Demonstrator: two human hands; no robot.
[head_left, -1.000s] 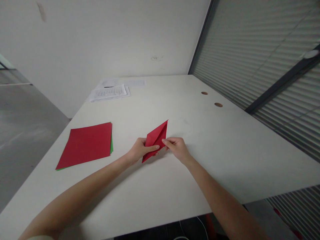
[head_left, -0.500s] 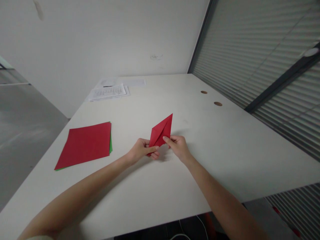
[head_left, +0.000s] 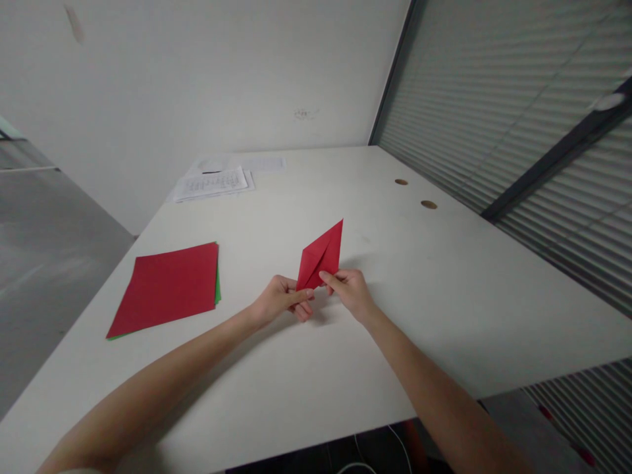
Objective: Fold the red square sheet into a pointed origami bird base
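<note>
A folded red paper [head_left: 322, 257], kite-shaped with a long point, stands tilted up above the white table [head_left: 444, 296]. My left hand [head_left: 280, 300] pinches its lower left end between thumb and fingers. My right hand [head_left: 349, 292] pinches its lower right edge. The point of the paper aims up and to the right, away from me. Both hands hover just over the table's middle.
A stack of red square sheets [head_left: 165, 287] with a green sheet's edge showing beneath lies at the left. Printed white papers [head_left: 212, 182] sit at the far end by the wall. Two round brown holes [head_left: 428, 205] mark the table at the right, beside a slatted glass partition.
The folded red paper has been lifted from lying nearly flat to standing steeper, its tip higher and further right. Both hands kept their pinch and shifted only slightly.
</note>
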